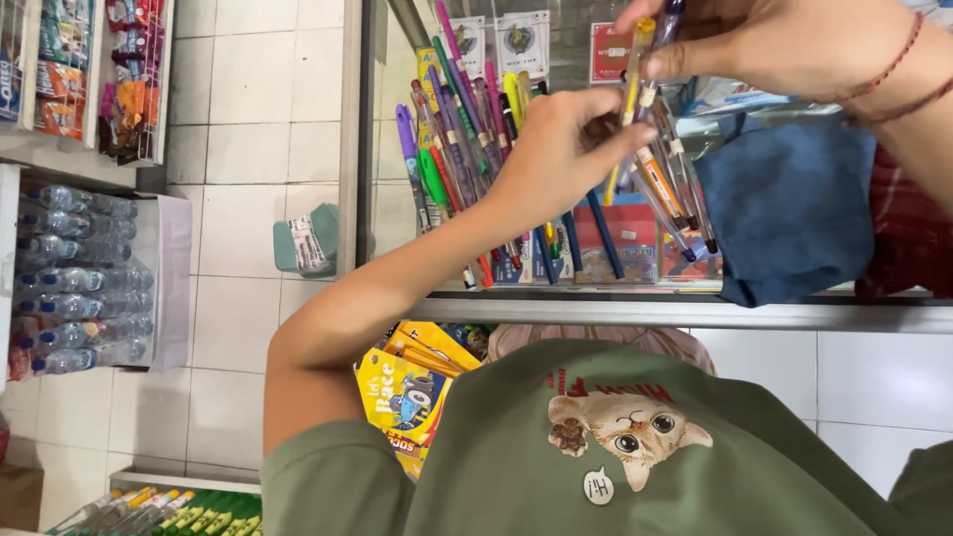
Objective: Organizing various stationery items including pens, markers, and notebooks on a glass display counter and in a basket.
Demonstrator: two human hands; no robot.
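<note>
My left hand (556, 149) reaches up over a glass counter (675, 310) and grips a fanned bundle of coloured pens (462, 134) in purple, green, pink and yellow. Beside its fingertips a second cluster of clear pens with orange bands (667, 194) points down to the right. My right hand (754, 45), with a red string bracelet on the wrist, comes in from the top right. It pinches the upper end of a yellow pen (635, 69) that touches the fingertips of my left hand. My green shirt with a cat print (615, 437) fills the bottom of the view.
A folded blue cloth (794, 208) lies on the counter at right, against a red cloth (908, 238). Bottled water (79, 278) is stacked at left under hanging snack packs (129, 79). Yellow packets (412, 387) sit below the counter, and a green object (308, 238) stands on the tiled floor.
</note>
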